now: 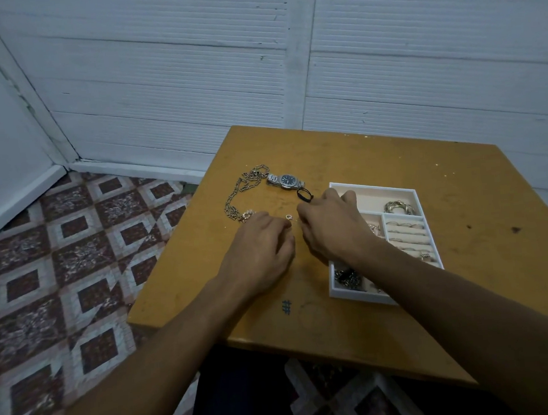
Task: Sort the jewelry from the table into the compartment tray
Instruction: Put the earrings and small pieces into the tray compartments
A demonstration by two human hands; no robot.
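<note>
- Jewelry lies scattered on the wooden table [377, 174], most of it left of the white compartment tray [359, 293], which sits toward the table's right half.
- The compartment tray already holds pieces: a coiled silver chain [399, 207] in its far right section, rings [409, 230] slotted in the ridged rows nearer, and a dark tangle [347, 278] in the near left corner.
- Right hand [331, 227] reaches across the tray's left edge, knuckles up, fingers curled down at the tabletop; what they pinch, if anything, is hidden.
- Left hand [259, 244] sits just left of the tray, fingers bunched and curled toward the right hand; its grip is also hidden.
- A long silver link necklace [244, 190] loops well left of the tray.
- A wristwatch [286, 181] with a dark dial rests beyond the tray's far left corner.
- A black cord loop [304, 195] lies beside the tray's far left corner.
- A tiny silver clasp [288, 217] peeks out between the two hands.
</note>
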